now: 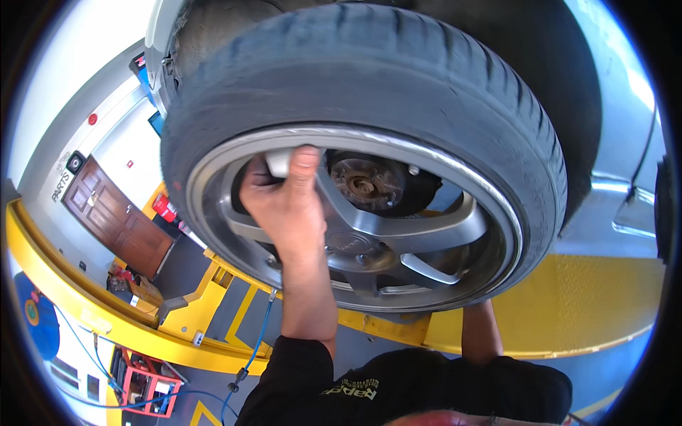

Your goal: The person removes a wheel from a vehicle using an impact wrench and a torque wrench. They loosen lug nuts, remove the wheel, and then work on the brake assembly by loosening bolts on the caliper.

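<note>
A car wheel (355, 92), a black tyre on a grey spoked alloy rim (455, 226), fills the middle of the view, tilted in front of the dark wheel arch. My left hand (288, 206) is closed round one of its upper left spokes (280, 162), thumb up on the front and fingers reaching behind. Through the gap between spokes a rusty hub (364, 183) shows, above the rim's centre and out of line with it. My right forearm (482, 330) goes up under the tyre's lower right edge; that hand is hidden behind the wheel.
Yellow lift beams (135, 323) run along the left, and a yellow ramp (568, 305) lies at the right. A blue hose (263, 330) hangs near my left elbow. Further off are a red tool trolley (150, 383) and a brown door (117, 216). The silver car body (618, 142) stands at right.
</note>
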`<state>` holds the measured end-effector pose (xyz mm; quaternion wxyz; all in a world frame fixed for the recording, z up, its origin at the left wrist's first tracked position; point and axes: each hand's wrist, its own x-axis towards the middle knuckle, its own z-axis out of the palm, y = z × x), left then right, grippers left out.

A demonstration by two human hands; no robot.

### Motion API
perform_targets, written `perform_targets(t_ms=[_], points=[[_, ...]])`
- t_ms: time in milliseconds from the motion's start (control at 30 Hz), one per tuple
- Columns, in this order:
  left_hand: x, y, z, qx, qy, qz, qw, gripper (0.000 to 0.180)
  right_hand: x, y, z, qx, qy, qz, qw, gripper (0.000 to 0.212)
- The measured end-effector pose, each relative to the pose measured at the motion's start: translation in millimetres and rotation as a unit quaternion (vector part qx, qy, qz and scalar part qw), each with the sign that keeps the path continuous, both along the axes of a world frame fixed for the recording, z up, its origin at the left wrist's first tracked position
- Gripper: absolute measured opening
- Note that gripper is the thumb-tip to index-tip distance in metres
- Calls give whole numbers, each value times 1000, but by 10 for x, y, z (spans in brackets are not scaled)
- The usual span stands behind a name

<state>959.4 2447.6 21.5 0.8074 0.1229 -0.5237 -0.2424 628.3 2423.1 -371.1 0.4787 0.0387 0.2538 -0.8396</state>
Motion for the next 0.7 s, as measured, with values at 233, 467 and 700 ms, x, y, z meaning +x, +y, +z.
perform_targets(t_ms=[233,467,700], points=[[385,677,262,78,29,101,991,50,384,1132,321,-45,8,-101,994,56],[342,892,381,-30,-44,-75,996,65,1043,2585,627,-57,38,-262,963,58],[356,1738,607,12,-87,-358,930,72,2311,4193,972,-2,73,-473,878,60]])
